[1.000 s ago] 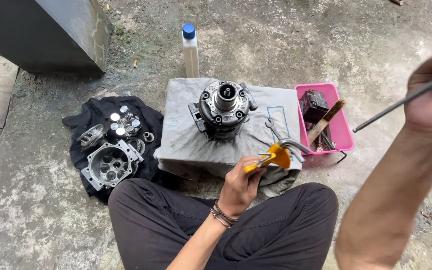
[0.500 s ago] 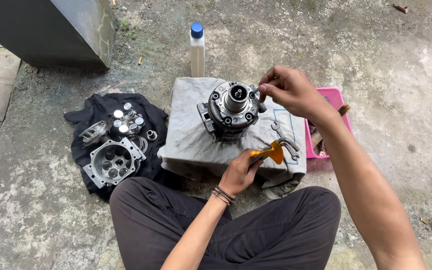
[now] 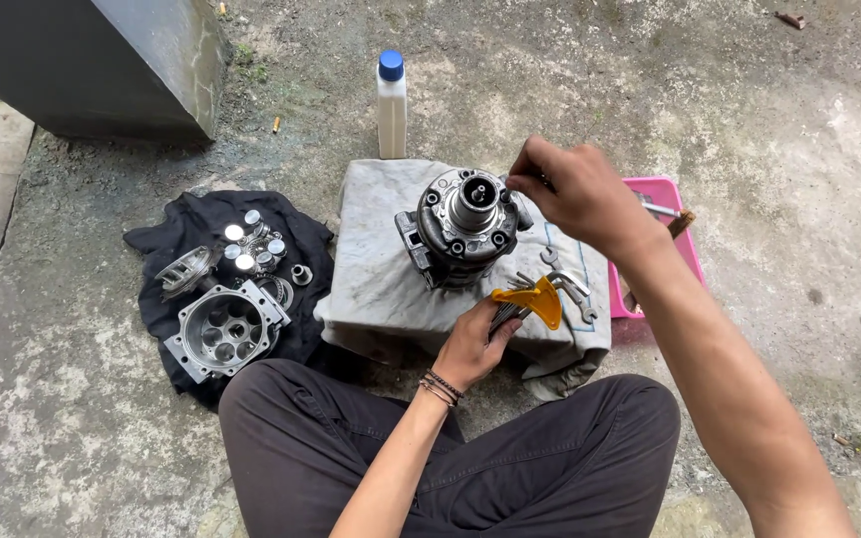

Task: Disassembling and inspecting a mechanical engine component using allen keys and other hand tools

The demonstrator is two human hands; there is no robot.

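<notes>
Grey cloth (image 3: 381,289) on the concrete floor carries the round metal housing (image 3: 462,227). Our left hand (image 3: 472,344) grips the orange-holdered hex key set (image 3: 532,301) beside it, while our right hand (image 3: 575,194) pinches something small at the housing's upper rim; we cannot tell what.

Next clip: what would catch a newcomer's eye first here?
First, the round metal compressor body standing on a grey cloth at centre, with the right hand reaching over its upper right edge. Just below, the left hand grips an orange holder of hex keys. To the left, a black cloth carries shiny loose parts and a cylinder housing; a pink tray sits at right.
</notes>
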